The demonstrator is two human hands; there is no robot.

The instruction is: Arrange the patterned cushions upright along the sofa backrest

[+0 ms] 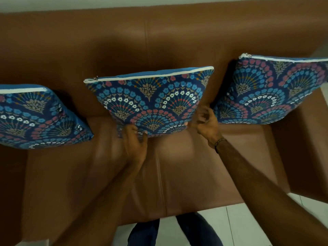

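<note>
Three blue patterned cushions stand upright against the brown leather sofa backrest (124,41). The left cushion (35,118) leans at the left end, and the right cushion (276,93) stands at the right end. The middle cushion (150,102) has its white zip edge on top. My left hand (135,141) grips its lower left corner, with the thumb on the fabric. My right hand (205,121) is at its lower right corner, blurred, with its fingers loosely curled beside the edge. Whether it holds the cushion is unclear.
The sofa seat (177,174) lies below the cushions, with armrests at the left (10,183) and right (305,148). White floor tiles (248,228) and my dark trouser legs (147,233) show at the bottom edge.
</note>
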